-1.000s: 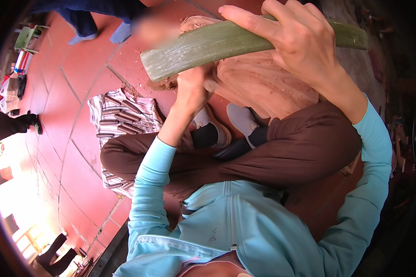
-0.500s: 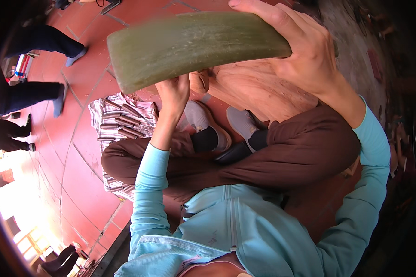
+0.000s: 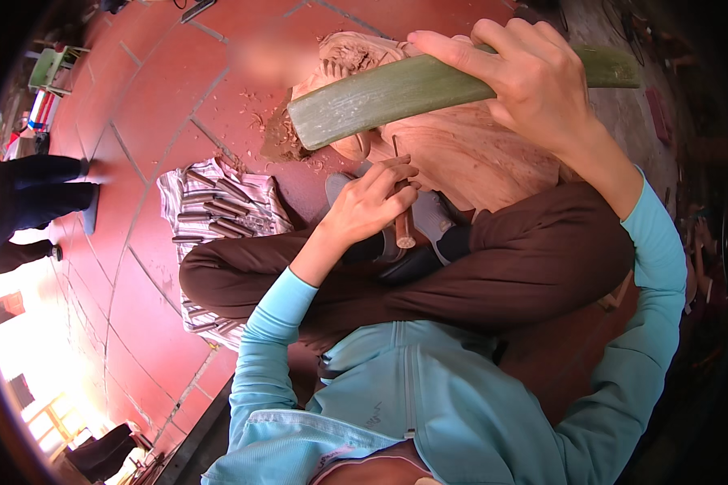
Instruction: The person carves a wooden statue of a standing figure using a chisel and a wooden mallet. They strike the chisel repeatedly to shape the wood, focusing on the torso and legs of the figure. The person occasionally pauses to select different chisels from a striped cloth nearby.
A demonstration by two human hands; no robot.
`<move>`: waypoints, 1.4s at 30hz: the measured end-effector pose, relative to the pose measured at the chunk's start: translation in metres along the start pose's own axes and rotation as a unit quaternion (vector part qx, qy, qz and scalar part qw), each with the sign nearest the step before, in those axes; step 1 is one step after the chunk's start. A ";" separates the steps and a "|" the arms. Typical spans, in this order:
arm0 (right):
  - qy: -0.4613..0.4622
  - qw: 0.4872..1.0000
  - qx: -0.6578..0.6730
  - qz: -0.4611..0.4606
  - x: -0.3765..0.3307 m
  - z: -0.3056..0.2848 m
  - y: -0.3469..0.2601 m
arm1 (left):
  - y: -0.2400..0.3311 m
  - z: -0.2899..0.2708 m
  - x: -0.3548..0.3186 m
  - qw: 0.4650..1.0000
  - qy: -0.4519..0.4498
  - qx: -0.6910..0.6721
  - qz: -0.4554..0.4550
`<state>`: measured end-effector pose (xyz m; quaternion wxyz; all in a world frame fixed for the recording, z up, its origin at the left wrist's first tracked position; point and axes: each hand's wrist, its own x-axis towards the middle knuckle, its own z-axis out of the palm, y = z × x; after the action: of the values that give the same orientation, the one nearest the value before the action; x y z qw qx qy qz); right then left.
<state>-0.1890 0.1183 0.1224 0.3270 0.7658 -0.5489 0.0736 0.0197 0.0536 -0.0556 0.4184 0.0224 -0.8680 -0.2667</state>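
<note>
My right hand (image 3: 534, 85) grips a long green mallet-like bar (image 3: 396, 97) and holds it raised above a pale carved wooden block (image 3: 469, 153) that rests on the floor in front of my crossed legs. My left hand (image 3: 372, 202) is closed around a wooden-handled chisel (image 3: 402, 212), whose thin metal shaft points up against the carving. The bar's near end hangs just above the chisel. Wood chips (image 3: 275, 137) lie by the block.
A striped cloth (image 3: 182, 190) on the red tiled floor (image 3: 137, 113) carries several more chisels (image 3: 214, 210) to my left. Another person's dark legs and shoes (image 3: 40, 190) stand at the left edge. A green stool (image 3: 52, 69) sits at the far left.
The green bar has swung from close before the camera back down toward the carving. My left hand now shows the chisel set against the wood.
</note>
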 end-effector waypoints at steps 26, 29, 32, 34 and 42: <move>-0.005 0.941 0.267 0.208 -0.011 -0.006 0.003 | 0.003 -0.020 -0.031 0.911 -0.147 0.152 -0.355; 0.003 0.928 0.291 0.234 -0.013 -0.006 0.004 | -0.004 -0.057 -0.044 0.898 -0.094 0.229 -0.365; 0.007 0.922 0.294 0.254 -0.017 -0.007 0.007 | -0.002 -0.094 -0.049 0.886 -0.019 0.285 -0.366; 0.008 0.915 0.302 0.266 -0.020 -0.007 0.008 | -0.005 -0.124 -0.062 0.854 0.016 0.347 -0.389; -0.020 0.883 0.355 0.306 -0.029 -0.004 0.015 | 0.014 -0.181 -0.075 0.835 0.260 0.163 -0.457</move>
<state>-0.2122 0.1410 0.1180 -0.0168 0.6259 -0.6995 0.3444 0.2042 0.0051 -0.0108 0.4496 0.5531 -0.6488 -0.2665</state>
